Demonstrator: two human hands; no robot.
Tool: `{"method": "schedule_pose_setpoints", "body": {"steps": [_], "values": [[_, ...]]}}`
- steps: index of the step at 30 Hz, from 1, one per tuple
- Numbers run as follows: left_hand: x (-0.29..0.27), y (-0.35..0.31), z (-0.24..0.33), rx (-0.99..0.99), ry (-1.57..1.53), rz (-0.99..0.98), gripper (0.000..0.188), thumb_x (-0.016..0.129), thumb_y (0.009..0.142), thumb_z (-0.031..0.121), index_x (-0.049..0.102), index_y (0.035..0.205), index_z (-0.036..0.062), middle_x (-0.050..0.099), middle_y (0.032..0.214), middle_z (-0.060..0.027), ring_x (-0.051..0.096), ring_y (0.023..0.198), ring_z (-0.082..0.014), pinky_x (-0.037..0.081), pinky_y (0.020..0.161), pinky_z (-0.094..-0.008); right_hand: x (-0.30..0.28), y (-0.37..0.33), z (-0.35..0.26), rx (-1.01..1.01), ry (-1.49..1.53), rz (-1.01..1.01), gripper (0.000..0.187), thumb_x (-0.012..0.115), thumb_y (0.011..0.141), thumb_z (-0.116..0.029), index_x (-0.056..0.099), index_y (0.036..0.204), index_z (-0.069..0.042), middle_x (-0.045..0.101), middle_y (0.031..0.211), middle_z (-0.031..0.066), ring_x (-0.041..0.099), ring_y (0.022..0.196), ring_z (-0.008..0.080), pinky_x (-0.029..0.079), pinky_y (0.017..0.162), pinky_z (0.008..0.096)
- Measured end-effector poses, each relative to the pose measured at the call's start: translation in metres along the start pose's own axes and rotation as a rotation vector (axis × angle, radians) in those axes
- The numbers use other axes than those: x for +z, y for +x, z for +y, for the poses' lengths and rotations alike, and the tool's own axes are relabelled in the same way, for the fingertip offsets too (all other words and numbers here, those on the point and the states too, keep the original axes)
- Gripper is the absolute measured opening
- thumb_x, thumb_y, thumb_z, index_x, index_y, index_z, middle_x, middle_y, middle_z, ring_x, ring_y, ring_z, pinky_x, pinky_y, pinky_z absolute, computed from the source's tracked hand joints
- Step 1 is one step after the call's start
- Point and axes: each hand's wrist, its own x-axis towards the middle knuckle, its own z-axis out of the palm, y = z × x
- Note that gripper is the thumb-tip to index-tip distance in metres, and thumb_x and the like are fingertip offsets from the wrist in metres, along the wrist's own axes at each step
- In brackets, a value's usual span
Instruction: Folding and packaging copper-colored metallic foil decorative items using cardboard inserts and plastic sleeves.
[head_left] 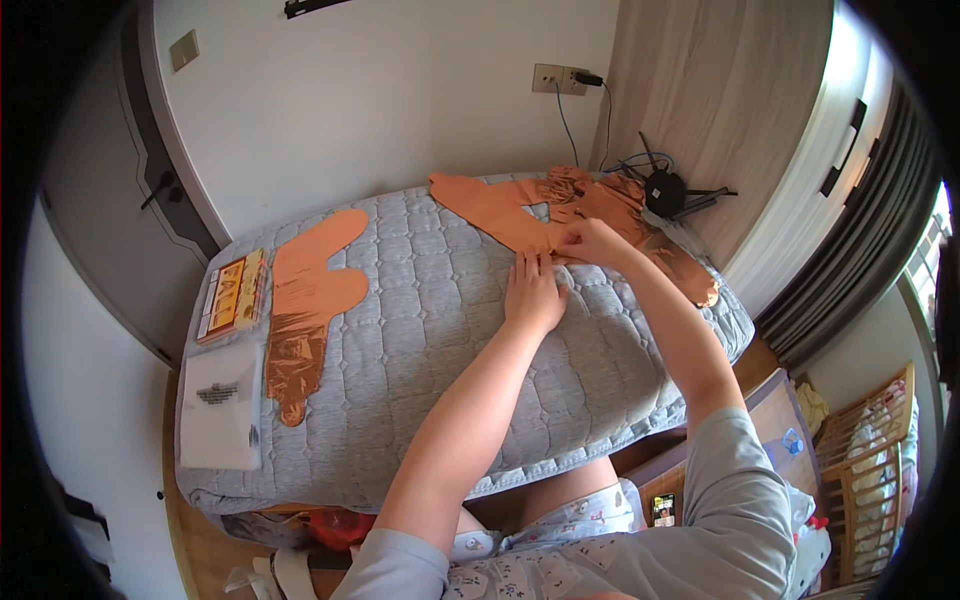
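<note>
Flat rectangular orange-and-yellow package (pixel 232 296) at left edge of grey quilted bed (pixel 440 330), clear plastic bag with white insert and dark mark (pixel 221 407) just below it, small lit phone screen (pixel 662 509) low beside bed

Two hands, the left hand (pixel 533 295) and the right hand (pixel 590 241), lie on one grey quilted bed (pixel 440 330). Two groups of copper foil balloons: one flat piece (pixel 305 300), one heap (pixel 560 210). One cardboard packet (pixel 232 295), one clear bag (pixel 220 408), one wall socket (pixel 560 79).
</note>
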Motion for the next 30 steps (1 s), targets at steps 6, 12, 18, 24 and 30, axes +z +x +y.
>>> {"method": "schedule_pose_setpoints", "body": {"steps": [6,12,18,24,30], "values": [[-0.001,-0.002,-0.004,-0.016,0.018,-0.098,0.072,0.063,0.096,0.036,0.038,0.151,-0.0023,0.033,0.159,-0.0281,0.029,0.15,-0.0449,0.03,0.121,-0.0536,-0.013,0.025,0.006,0.076,0.178,-0.206,0.024,0.073,0.089,-0.022,0.071,0.102,-0.002,0.072,0.088,0.0086,0.065,0.085,0.0156,0.052,0.076,0.0332],[-0.001,-0.001,0.003,0.002,0.038,-0.078,0.07,0.062,0.097,0.036,0.038,0.152,-0.0008,0.033,0.16,-0.0263,0.03,0.151,-0.043,0.029,0.121,-0.055,-0.009,0.039,0.02,-0.031,0.235,-0.152,0.016,0.068,0.089,-0.01,0.072,0.103,-0.004,0.068,0.08,0.0024,0.06,0.074,0.0098,0.048,0.064,0.0277],[-0.006,-0.003,-0.009,-0.071,0.018,-0.171,0.072,0.061,0.097,0.035,0.035,0.153,-0.0023,0.04,0.157,-0.0258,0.034,0.149,-0.0398,0.028,0.122,-0.0522,-0.011,0.063,0.02,0.278,0.306,-0.362,0.028,0.073,0.09,-0.011,0.072,0.117,-0.004,0.071,0.098,0.0041,0.063,0.089,0.0119,0.052,0.077,0.0262],[-0.011,-0.005,-0.006,-0.089,0.012,-0.182,0.071,0.058,0.099,0.034,0.032,0.155,-0.0021,0.041,0.156,-0.0265,0.035,0.149,-0.0398,0.028,0.123,-0.0495,-0.005,0.095,0.062,0.305,0.953,0.868,0.023,0.076,0.089,-0.011,0.072,0.11,-0.002,0.07,0.102,0.0054,0.066,0.089,0.0151,0.055,0.08,0.0306],[-0.002,-0.002,0.0,-0.065,-0.016,-0.147,0.069,0.058,0.096,0.032,0.037,0.151,-0.0018,0.044,0.153,-0.0259,0.037,0.147,-0.0382,0.028,0.123,-0.0486,-0.082,0.091,0.077,0.284,0.965,1.618,0.025,0.075,0.089,-0.007,0.064,0.111,-0.003,0.069,0.104,0.0056,0.064,0.091,0.0172,0.053,0.081,0.032]]}}
